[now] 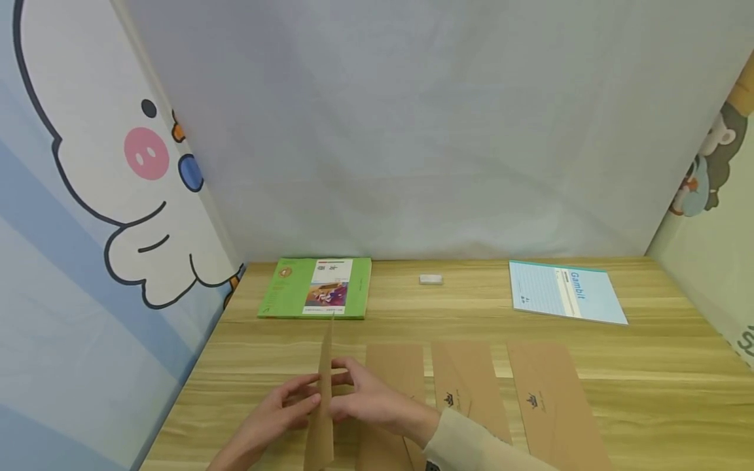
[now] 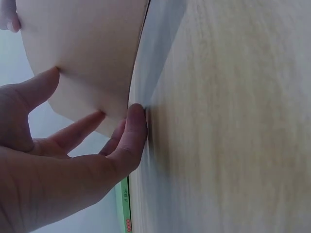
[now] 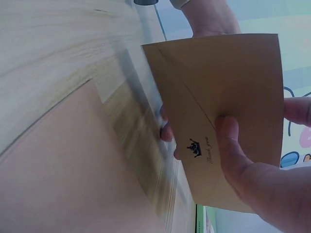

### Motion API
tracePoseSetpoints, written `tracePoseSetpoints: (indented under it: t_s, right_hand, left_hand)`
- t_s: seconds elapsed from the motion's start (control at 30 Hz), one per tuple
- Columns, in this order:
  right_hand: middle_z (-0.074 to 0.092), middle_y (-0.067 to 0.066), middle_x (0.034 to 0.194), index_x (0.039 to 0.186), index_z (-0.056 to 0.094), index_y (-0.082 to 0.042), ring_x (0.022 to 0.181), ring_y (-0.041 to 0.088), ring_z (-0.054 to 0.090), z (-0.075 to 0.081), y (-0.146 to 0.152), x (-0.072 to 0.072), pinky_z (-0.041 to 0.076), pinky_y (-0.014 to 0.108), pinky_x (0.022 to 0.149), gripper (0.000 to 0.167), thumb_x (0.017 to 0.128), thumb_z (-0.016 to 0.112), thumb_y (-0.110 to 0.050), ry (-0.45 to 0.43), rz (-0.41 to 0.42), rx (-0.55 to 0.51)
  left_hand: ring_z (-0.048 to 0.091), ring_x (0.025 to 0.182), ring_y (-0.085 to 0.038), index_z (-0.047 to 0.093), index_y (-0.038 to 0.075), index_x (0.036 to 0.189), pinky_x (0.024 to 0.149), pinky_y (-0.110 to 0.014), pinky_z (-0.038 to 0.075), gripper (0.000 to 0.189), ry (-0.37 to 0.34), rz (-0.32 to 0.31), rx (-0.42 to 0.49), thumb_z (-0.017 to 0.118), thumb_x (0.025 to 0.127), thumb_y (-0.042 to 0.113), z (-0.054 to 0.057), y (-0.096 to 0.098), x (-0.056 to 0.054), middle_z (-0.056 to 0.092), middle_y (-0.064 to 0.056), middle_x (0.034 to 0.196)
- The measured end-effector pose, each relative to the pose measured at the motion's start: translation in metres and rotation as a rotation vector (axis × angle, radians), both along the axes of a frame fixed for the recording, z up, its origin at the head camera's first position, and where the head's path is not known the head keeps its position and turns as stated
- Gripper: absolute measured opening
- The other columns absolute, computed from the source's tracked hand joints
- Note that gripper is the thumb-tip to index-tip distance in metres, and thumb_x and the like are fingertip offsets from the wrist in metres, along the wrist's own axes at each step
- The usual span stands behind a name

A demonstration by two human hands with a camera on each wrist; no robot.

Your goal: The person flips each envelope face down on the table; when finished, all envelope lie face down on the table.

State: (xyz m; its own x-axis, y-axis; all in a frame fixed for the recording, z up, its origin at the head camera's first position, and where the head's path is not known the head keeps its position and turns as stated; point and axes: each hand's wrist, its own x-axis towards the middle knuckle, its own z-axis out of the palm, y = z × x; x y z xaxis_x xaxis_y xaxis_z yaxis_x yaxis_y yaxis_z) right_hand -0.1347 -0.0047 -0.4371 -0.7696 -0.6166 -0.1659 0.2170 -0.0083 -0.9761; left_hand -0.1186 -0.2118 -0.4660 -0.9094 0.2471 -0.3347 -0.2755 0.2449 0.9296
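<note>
A brown paper envelope (image 1: pixel 321 435) stands on its long edge, held between both hands. My left hand (image 1: pixel 283 409) holds its plain side, the thumb and a finger against the paper and other fingertips (image 2: pixel 136 114) at the lower edge by the table. From the other side my right hand (image 1: pixel 368 399) grips it, the thumb (image 3: pixel 227 128) on the printed face and a finger over the upper edge. The right wrist view shows a crown and "Thank you" print on this face beside a diagonal flap line. The paper bows slightly.
To the right, more brown envelopes (image 1: pixel 548 386) lie flat in a row on the wood-grain table (image 1: pixel 660 366). Along the back are a green book (image 1: pixel 283 288), a small whitish block (image 1: pixel 431 279) and a light blue Gambit notebook (image 1: pixel 542 288). Curtain-like walls enclose the table.
</note>
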Motion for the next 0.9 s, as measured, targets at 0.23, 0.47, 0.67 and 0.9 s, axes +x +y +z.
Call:
tracePoseSetpoints:
  t_s: [0.23,0.47,0.67,0.9]
  right_hand:
    - [0.049,0.018,0.129,0.143,0.031,-0.003,0.099,0.025,0.060,0.000,0.002,0.001,0.050,0.036,0.082,0.075,0.076,0.064,0.007,0.054,-0.007,-0.032]
    - [0.044,0.027,0.135,0.149,0.012,0.006,0.092,0.026,0.065,-0.004,-0.002,0.003,0.053,0.031,0.076,0.091,0.076,0.068,0.013,0.137,-0.031,0.004]
    - [0.046,0.024,0.134,0.148,0.013,0.008,0.080,0.016,0.065,-0.006,-0.004,0.005,0.053,0.026,0.068,0.097,0.073,0.074,0.012,0.194,-0.028,0.152]
    - [0.045,0.028,0.133,0.146,0.015,0.010,0.070,0.015,0.062,-0.010,-0.003,0.004,0.052,0.027,0.062,0.100,0.068,0.077,0.013,0.225,-0.002,0.267]
  left_hand:
    - [0.058,0.096,-0.025,0.039,-0.014,0.136,0.074,-0.038,0.052,0.068,0.083,0.066,-0.150,0.066,0.091,0.028,-0.001,-0.003,0.000,0.061,-0.013,0.109]
    - [0.060,0.092,-0.022,0.043,-0.018,0.131,0.071,-0.035,0.052,0.067,0.146,0.112,-0.267,0.071,0.087,0.025,-0.003,-0.009,-0.001,0.062,-0.016,0.109]
    - [0.063,0.090,-0.023,0.050,-0.016,0.126,0.070,-0.035,0.053,0.068,0.192,0.153,-0.383,0.078,0.081,0.026,-0.003,-0.011,-0.002,0.061,-0.022,0.115]
    - [0.064,0.082,-0.020,0.056,-0.011,0.123,0.065,-0.032,0.053,0.062,0.281,0.148,-0.489,0.081,0.076,0.022,-0.005,-0.016,0.000,0.065,-0.014,0.103]
